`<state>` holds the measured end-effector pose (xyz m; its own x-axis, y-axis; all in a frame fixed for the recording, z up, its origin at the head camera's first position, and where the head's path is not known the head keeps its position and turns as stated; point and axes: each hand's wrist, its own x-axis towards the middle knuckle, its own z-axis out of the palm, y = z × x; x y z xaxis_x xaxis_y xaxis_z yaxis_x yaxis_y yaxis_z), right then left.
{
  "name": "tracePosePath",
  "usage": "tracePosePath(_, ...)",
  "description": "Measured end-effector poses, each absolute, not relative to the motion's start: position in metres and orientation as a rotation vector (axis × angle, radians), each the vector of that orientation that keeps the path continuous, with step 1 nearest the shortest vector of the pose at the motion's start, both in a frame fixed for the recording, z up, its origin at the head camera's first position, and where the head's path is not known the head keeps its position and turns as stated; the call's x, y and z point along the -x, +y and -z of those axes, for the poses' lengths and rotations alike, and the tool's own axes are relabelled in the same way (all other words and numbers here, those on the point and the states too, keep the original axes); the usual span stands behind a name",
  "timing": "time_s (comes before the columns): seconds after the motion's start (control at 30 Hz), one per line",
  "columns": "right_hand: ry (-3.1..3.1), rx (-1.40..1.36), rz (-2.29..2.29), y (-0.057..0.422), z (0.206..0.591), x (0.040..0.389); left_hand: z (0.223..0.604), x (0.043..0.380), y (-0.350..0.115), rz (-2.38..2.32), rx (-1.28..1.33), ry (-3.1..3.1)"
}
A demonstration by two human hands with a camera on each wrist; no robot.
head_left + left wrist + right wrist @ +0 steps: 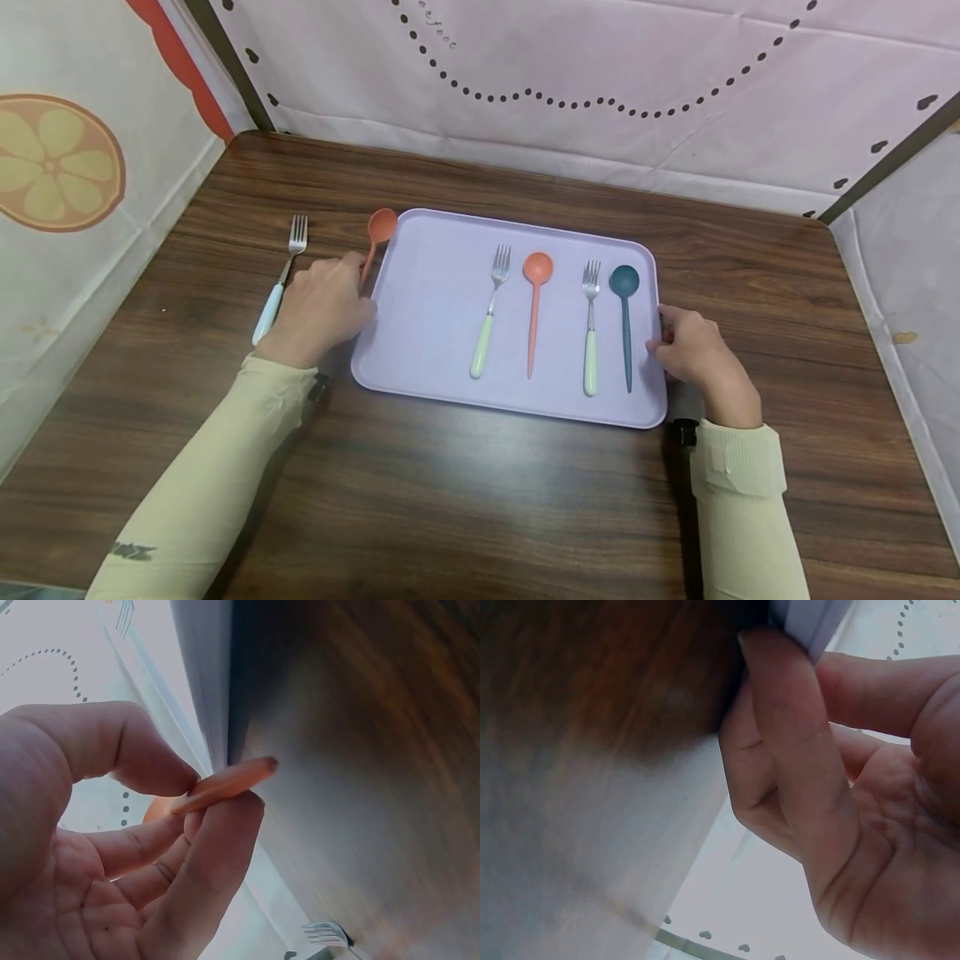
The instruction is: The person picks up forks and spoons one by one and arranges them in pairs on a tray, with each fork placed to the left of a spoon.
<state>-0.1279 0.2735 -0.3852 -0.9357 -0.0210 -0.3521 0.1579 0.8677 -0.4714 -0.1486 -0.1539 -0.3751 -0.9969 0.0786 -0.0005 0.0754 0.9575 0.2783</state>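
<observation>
Between thumb and fingers, my left hand (321,302) pinches the handle of an orange-red spoon (382,225) beside the left rim of the lilac tray (423,317). The handle's end (251,774) sticks out past the fingertips in the left wrist view. My right hand (699,354) grips the tray's right edge, thumb at the rim and fingers at its outer side. On the tray lie a green-handled fork (482,343), a coral spoon (537,268), a second green-handled fork (591,358) and a dark teal spoon (624,282), side by side with their heads away from me.
A fork with a pale blue handle (268,312) lies on the wooden table (480,492), left of my left hand. Patterned cloth walls (525,50) stand along the table's back and sides.
</observation>
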Motion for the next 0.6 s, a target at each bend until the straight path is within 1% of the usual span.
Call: tracePosePath(0.6,2.694,-0.107,0.728,0.273,0.3851,0.1281,0.367,0.1458,-0.1455,-0.48,-0.22,3.087)
